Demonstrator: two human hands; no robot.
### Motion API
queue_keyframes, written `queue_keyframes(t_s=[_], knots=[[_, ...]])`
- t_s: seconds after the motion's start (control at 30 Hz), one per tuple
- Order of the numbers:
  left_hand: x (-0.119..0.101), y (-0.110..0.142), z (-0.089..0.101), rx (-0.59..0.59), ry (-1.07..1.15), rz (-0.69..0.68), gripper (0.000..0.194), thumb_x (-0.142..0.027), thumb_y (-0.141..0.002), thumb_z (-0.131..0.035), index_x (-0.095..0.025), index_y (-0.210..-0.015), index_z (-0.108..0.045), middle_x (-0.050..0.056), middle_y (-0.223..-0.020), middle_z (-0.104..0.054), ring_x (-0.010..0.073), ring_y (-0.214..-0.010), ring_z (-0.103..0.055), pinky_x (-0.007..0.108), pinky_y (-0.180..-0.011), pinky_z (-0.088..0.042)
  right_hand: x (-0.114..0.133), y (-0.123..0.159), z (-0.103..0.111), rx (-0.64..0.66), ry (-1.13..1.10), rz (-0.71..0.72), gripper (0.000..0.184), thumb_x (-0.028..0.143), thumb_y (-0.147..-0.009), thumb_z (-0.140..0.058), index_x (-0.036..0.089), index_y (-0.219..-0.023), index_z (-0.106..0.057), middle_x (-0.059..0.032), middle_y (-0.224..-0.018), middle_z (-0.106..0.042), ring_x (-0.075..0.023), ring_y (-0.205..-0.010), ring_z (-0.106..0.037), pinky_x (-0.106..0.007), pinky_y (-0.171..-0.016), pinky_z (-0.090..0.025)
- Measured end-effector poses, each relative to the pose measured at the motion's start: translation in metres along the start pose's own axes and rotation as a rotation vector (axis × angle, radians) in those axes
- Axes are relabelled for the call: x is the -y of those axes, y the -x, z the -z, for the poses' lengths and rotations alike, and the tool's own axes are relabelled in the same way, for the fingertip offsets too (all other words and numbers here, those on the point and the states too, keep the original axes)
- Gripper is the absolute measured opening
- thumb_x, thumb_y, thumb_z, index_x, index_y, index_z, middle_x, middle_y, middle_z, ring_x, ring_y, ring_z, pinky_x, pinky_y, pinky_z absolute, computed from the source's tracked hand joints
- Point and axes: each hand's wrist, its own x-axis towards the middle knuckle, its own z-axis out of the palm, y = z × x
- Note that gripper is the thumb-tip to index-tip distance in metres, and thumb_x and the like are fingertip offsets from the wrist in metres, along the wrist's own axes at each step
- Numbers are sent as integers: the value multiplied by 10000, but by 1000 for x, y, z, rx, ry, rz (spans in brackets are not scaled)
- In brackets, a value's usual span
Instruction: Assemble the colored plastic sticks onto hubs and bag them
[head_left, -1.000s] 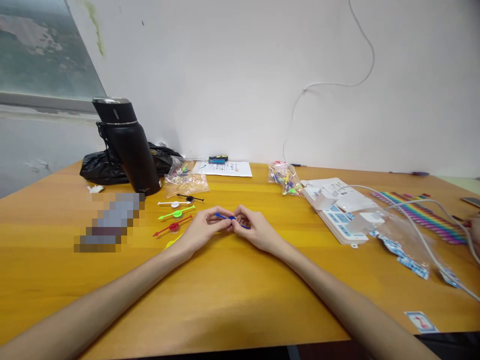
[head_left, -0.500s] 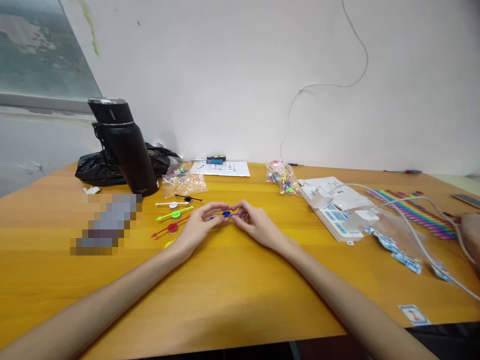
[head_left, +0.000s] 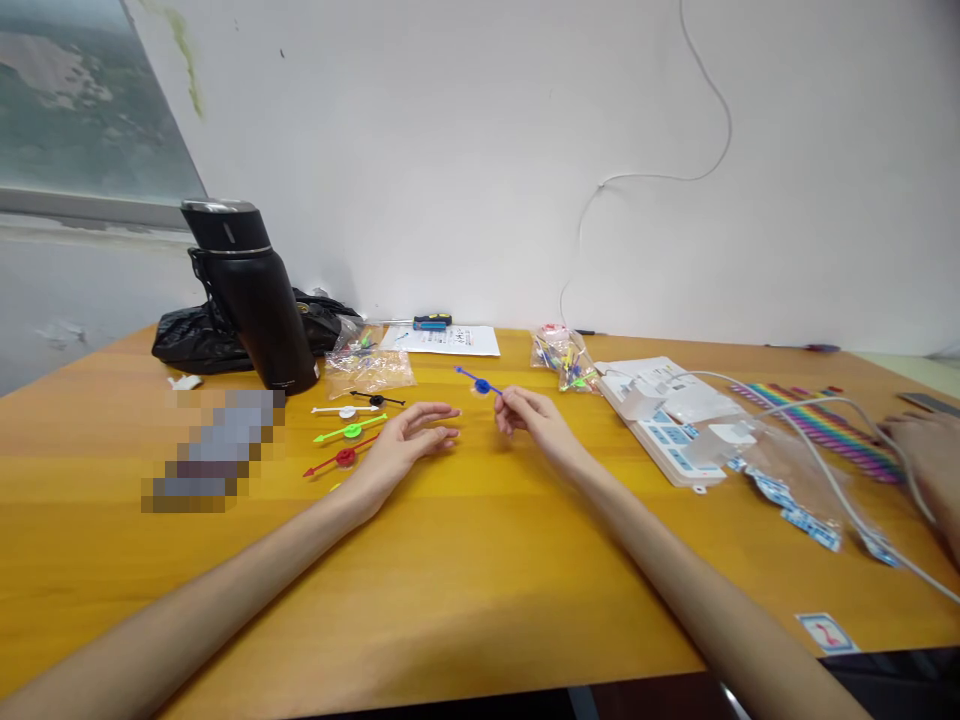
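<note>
Pinched by one end in my right hand is a blue arrow spinner, raised and pointing up to the left. My left hand is open with its fingers apart, resting near the table beside a row of similar spinners. That row holds a black spinner, a white spinner, a green spinner and a red spinner. Below them a bit of yellow shows, mostly hidden behind my left wrist.
A black bottle stands at the left. Small bags of colourful parts lie towards the back, near a screwdriver. On the right are a power strip, white cables, rainbow-striped strips and another person's hand.
My left hand has let go of the blue spinner and its fingers have spread. My right hand has moved slightly right, lifting and tilting the spinner.
</note>
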Motion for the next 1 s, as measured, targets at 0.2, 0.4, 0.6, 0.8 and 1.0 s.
queue_keyframes(t_s=[0.2,0.4,0.6,0.8,1.0], knots=[[3,-1,0,-11,-27,17,327,-329,-821,-756,-166,-1076,-632,109,-1146,-718,194,-925,-696,358,-868,-569,-6,-7,16,-214,-266,-90,316,493,-851,-642,184,-802,-599,4,-672,-572,-123,-605,-501,-250,-594,-401],[3,-3,1,34,-71,13,221,-290,-831,-704,-158,-996,-637,74,-1001,-720,161,-816,-678,309,-789,-550,-2,-4,14,-264,-325,-142,299,474,-814,-669,179,-808,-618,5,-671,-562,-119,-611,-489,-238,-591,-403],[-1,5,-5,193,-312,-90,108,-218,-928,-546,-155,-969,-623,51,-881,-701,164,-818,-668,296,-799,-511,-5,-5,14,-229,-360,-142,303,474,-819,-682,173,-810,-645,10,-667,-571,-107,-619,-488,-225,-593,-387],[-12,23,-16,425,-785,-301,235,-125,-972,-437,-193,-982,-661,15,-944,-714,150,-881,-655,270,-842,-470,-11,-4,3,-153,-213,-137,365,522,-831,-650,162,-866,-696,-13,-756,-606,-116,-649,-522,-249,-626,-404],[-8,26,-17,566,-963,-477,250,-61,-939,-466,-201,-1001,-664,13,-967,-716,156,-922,-639,262,-878,-453,0,13,-31,215,-33,-92,353,496,-918,-604,161,-949,-712,-16,-806,-620,-133,-724,-547,-274,-726,-436]])
